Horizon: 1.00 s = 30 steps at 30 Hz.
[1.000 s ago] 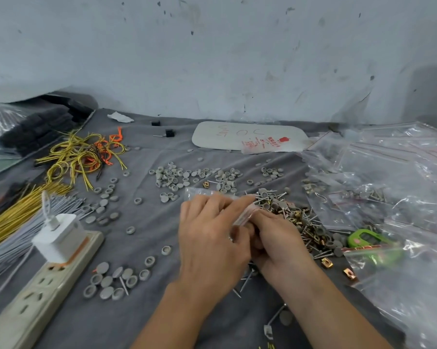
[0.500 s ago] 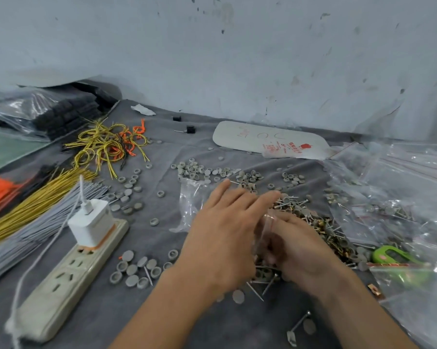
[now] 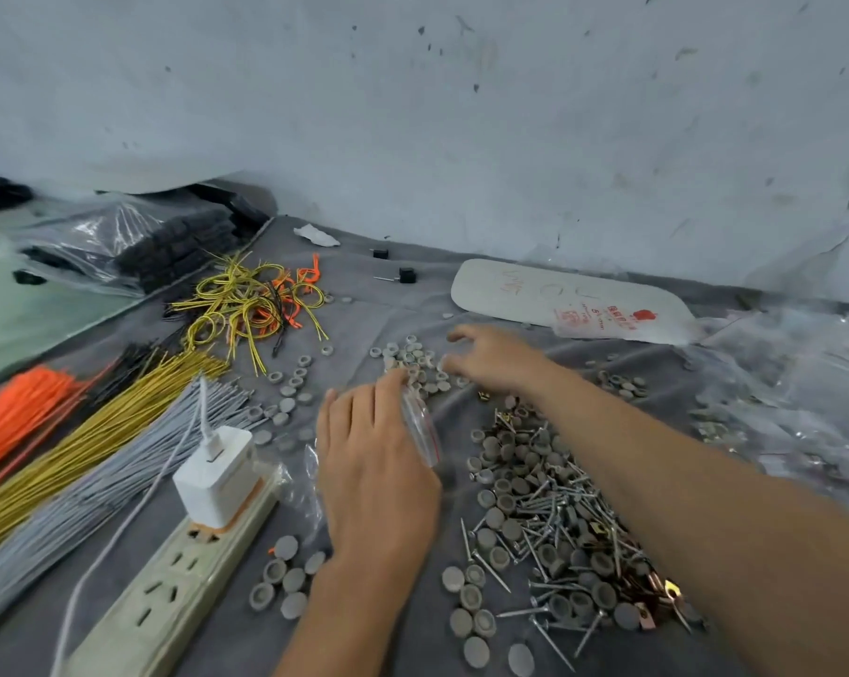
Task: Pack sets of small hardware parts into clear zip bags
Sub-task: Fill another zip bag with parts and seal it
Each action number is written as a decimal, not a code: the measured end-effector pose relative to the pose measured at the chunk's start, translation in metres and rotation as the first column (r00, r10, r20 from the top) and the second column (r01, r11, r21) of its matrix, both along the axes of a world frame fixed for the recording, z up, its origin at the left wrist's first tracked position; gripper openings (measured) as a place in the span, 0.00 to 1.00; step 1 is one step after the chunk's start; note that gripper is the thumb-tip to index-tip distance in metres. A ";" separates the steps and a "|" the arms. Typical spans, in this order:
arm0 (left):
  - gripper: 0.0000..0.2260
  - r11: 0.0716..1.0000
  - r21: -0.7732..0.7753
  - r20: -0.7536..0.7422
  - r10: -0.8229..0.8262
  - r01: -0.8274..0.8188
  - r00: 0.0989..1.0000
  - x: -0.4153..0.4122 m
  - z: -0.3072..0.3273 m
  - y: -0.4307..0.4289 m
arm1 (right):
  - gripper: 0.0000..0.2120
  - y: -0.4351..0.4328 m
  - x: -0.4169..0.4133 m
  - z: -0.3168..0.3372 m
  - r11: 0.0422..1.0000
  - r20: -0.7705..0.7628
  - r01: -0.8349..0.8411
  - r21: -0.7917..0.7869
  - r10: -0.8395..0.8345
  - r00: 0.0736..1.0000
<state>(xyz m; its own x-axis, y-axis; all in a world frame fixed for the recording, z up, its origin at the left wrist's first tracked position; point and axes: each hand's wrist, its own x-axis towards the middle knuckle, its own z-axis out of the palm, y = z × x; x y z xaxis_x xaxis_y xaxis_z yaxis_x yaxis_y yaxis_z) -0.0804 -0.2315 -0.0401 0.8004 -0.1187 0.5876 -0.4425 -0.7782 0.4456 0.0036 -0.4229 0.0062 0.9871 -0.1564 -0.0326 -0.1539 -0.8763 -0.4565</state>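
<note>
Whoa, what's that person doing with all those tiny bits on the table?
A person is packing little parts into bags. The left hand holds a small clear zip bag. The right hand is stretched out over a pile of little grey caps farther back, fingers loosely curled above them. A heap of nails lies beside that arm.

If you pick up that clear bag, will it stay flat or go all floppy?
Probably floppy: the bag already bends and crinkles in the left hand. It is likely very light, since it is thin film you can see through. It may be a bit slippery too, because its surface looks shiny.
</note>
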 end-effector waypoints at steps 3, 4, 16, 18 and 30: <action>0.28 0.999 0.022 -0.068 0.045 -0.044 0.997 0.006 -0.005 0.001 | 0.33 0.019 0.052 -0.009 0.995 -0.016 -0.079 -0.056 0.078 0.997; 0.28 0.999 0.026 -0.084 0.041 -0.039 0.996 0.007 -0.007 0.000 | 0.34 0.024 0.065 -0.013 0.994 -0.016 -0.093 -0.054 0.092 0.996; 0.21 0.999 -0.036 -0.146 0.027 -0.032 0.989 0.009 -0.008 0.005 | 0.10 0.023 0.005 -0.020 0.891 -0.065 -0.427 -0.153 0.422 0.904; 0.21 0.998 -0.031 -0.143 0.049 -0.054 0.988 0.010 -0.009 0.006 | 0.11 0.017 -0.030 -0.015 0.868 -0.125 -0.453 -0.204 0.436 0.891; 0.27 0.999 0.025 -0.088 -0.020 0.023 0.996 0.007 -0.010 -0.002 | 0.18 -0.057 -0.045 0.013 0.986 0.029 0.158 0.052 -0.159 0.987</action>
